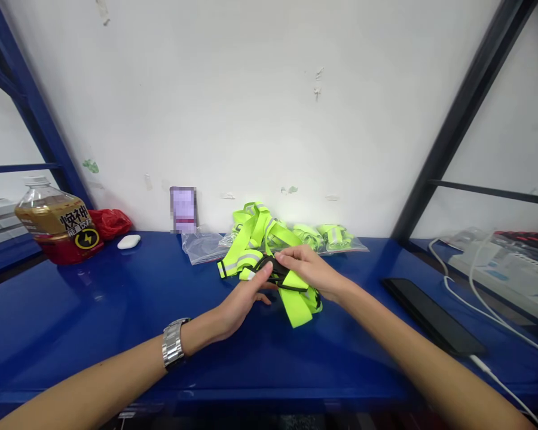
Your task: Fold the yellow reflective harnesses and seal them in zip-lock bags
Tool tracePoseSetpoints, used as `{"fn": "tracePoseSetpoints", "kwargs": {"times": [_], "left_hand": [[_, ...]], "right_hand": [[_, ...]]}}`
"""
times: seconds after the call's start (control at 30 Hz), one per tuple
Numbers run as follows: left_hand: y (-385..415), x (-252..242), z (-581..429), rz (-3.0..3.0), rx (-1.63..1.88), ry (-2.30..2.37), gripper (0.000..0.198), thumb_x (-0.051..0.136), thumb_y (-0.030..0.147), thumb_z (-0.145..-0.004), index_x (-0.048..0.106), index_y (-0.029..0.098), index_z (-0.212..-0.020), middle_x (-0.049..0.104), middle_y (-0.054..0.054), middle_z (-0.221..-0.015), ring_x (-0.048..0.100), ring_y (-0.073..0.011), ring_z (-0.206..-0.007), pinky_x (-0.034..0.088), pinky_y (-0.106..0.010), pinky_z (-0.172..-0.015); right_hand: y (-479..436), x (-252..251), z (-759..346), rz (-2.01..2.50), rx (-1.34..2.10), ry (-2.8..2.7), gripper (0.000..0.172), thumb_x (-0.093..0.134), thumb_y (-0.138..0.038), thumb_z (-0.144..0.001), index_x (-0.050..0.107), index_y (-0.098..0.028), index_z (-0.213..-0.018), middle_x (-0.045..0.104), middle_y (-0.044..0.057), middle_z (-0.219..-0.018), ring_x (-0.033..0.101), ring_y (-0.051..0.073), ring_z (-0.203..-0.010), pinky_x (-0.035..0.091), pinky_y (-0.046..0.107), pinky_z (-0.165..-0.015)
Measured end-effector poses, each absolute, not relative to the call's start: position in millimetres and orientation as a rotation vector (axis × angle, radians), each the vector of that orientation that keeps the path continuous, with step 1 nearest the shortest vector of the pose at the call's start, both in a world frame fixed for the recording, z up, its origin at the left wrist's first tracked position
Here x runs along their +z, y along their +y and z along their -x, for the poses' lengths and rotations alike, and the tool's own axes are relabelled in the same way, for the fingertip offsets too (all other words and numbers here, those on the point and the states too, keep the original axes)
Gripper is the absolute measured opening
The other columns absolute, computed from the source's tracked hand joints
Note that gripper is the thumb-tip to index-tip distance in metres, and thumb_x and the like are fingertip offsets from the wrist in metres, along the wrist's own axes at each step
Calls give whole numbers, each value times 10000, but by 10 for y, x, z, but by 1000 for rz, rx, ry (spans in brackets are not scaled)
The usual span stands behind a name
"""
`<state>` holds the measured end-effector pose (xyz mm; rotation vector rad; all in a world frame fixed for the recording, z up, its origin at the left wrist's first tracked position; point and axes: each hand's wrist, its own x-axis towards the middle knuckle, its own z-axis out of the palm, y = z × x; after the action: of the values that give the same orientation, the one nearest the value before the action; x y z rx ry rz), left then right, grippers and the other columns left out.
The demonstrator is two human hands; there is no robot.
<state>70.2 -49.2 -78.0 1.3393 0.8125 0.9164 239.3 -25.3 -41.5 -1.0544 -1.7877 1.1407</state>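
A neon-yellow reflective strap harness (pixel 255 230) with grey stripes lies bunched on the blue tabletop, some of its bands raised. A black buckle-like piece (pixel 275 272) sits at its near side. My left hand (pixel 242 301), a metal watch on its wrist, grips the left side of the black piece with thumb on top and fingers below. From the right, my right hand (pixel 311 269) pinches the same part of the harness. A loose yellow band hangs toward me beneath the right hand. Fingers partly hide the black piece, so its exact shape cannot be told.
Behind the harness are clear plastic bags (pixel 201 246) and more folded yellow straps (pixel 336 237). A large drink bottle (pixel 58 221), red bag (pixel 112 222) and white case (pixel 129 241) stand left. A phone (pixel 433 315) with a white cable lies right. Another phone (pixel 183 210) leans on the wall.
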Motion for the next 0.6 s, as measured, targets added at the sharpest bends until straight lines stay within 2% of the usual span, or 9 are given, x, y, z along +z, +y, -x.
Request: {"fn": "tracePoseSetpoints", "kwargs": {"times": [0.07, 0.13, 0.27, 0.37, 0.47, 0.53, 0.6], "left_hand": [[-432, -745, -748, -1134, 1040, 663, 492, 527, 585, -844, 544, 263, -1217, 621, -60, -1162, 592, -205, -997, 478, -283, -727], [-393, -724, -780, -992, 1195, 675, 507, 636, 498, -800, 527, 271, -1239, 621, -58, -1188, 601, -206, -1016, 492, -284, -744], [-283, -811, -741, -955, 1430, 874, 426, 744, 310, -682, 630, 143, -1058, 686, -91, -1029, 647, -209, -909, 507, -286, -757], [-187, -943, -652, -1249, 1413, 1018, 251, 702, 248, -684, 654, 123, -897, 692, -56, -794, 637, -164, -628, 496, -256, -592], [-122, -1014, -619, -1399, 1360, 1135, 157, 594, 214, -746, 622, 147, -886, 602, 16, -569, 522, -128, -391, 430, -245, -441], [-92, -1008, -642, -1268, 1402, 1141, 144, 539, 176, -751, 584, 155, -886, 584, 21, -573, 529, -134, -399, 447, -253, -438], [-69, -971, -676, -1132, 1450, 1118, 138, 516, 151, -737, 553, 155, -870, 597, -1, -651, 565, -142, -473, 476, -261, -457]], "right_hand": [[-276, -436, -2384, 1085, 1097, -1880, 417, 505, -524, -840, 471, -175, -614, 330, -60, -551, 264, 80, -513, 206, 237, -500], [-275, -467, -2382, 1105, 984, -2004, 418, 460, -497, -875, 414, -185, -601, 266, -69, -544, 211, 76, -506, 162, 246, -494], [-212, -516, -2426, 1156, 779, -2212, 420, 421, -443, -908, 377, -188, -577, 233, -68, -534, 198, 75, -487, 157, 252, -483], [-167, -535, -2466, 1270, 672, -2308, 410, 443, -449, -902, 479, -181, -594, 325, -54, -519, 291, 89, -477, 213, 245, -487], [-256, -533, -2415, 1378, 203, -2156, 246, 523, -377, -872, 609, -174, -763, 564, 24, -687, 507, 164, -654, 360, 269, -602], [-439, -527, -2312, 1242, -145, -1954, 151, 503, -261, -875, 616, -162, -874, 625, 95, -885, 554, 218, -851, 413, 324, -749], [-687, -535, -2179, 935, -133, -1980, 177, 443, -191, -890, 606, -162, -828, 637, 92, -830, 569, 198, -829, 435, 315, -780]]}}
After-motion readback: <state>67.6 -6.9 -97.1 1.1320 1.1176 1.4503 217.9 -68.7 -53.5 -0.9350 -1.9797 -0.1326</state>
